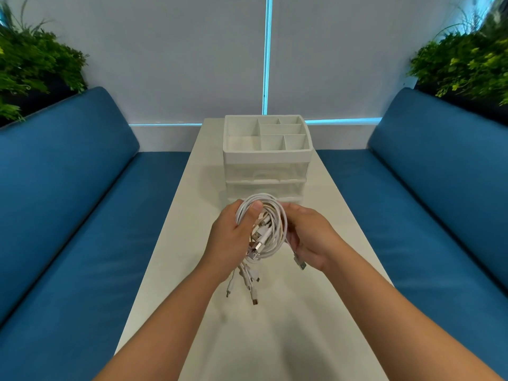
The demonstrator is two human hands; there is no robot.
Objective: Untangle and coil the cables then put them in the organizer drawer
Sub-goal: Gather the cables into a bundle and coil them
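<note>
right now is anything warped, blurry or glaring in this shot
Head view: wide-angle bending bows the blue cushioned benches and green plants at the edges; the cyan blind gap glows; the white cable bundle stays sharp, casting soft shadow.

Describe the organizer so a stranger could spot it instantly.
A long white table runs between two blue benches. At its far end, beyond both hands holding white cables, stands the organizer: white, with clear drawers below an open top tray split into compartments.
</note>
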